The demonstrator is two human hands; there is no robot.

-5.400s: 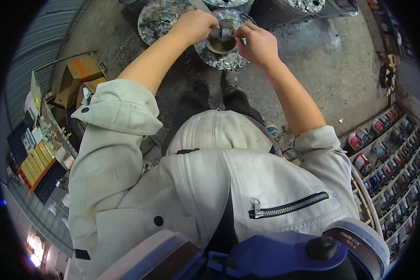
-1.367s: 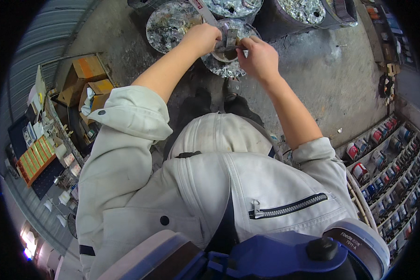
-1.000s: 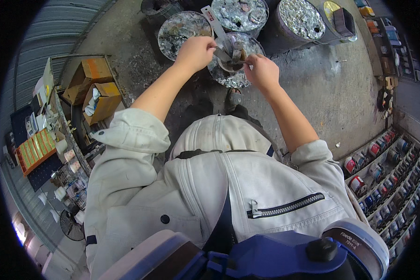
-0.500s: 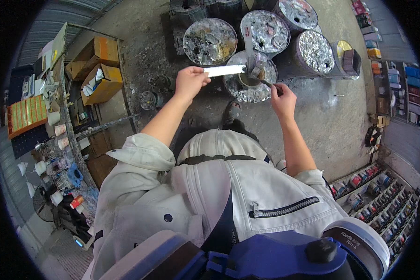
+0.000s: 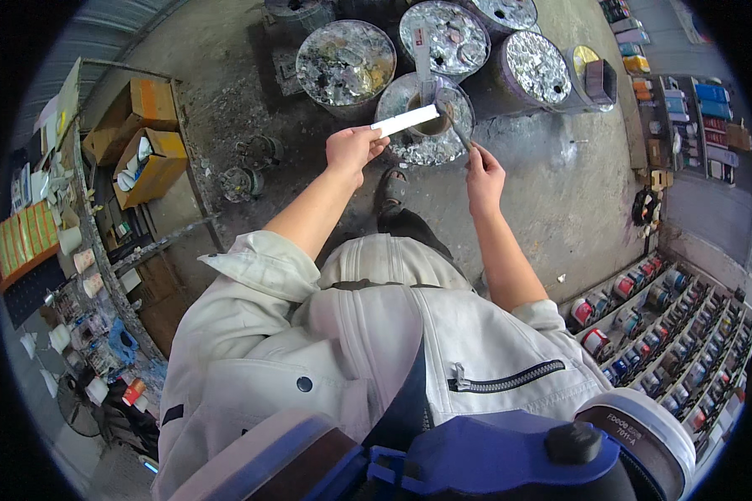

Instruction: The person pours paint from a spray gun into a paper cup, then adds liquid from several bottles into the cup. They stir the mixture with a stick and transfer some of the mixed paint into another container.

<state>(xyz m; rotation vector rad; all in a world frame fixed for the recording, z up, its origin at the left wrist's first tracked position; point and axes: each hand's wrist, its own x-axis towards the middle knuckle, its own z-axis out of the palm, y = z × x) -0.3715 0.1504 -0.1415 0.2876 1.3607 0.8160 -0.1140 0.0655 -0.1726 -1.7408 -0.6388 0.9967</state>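
Note:
My left hand (image 5: 355, 152) is closed on one end of a flat white strip (image 5: 399, 121), its far end reaching over the round opening in a paint-crusted drum (image 5: 430, 155). Between the fingers of my right hand (image 5: 485, 174) is a thin dark-handled tool (image 5: 459, 132), which looks like a brush. It slants up and away to the strip's far end; whether the two touch, I cannot tell. Behind the strip, a pale translucent flat piece (image 5: 422, 52) with a red mark lies across the drum's far side.
More crusted drums (image 5: 347, 65) crowd behind, with a dark rectangular container (image 5: 600, 82) at their right. On the left are cardboard boxes (image 5: 149, 167) and a cluttered rack (image 5: 100, 267). Small cans (image 5: 242, 184) stand on the floor. Shelves of paint cans (image 5: 643, 334) fill the lower right.
The white strip has tilted upward at its far end and now lies over the drum's opening. The tool in my right hand has turned steeper. The whole view has shifted slightly.

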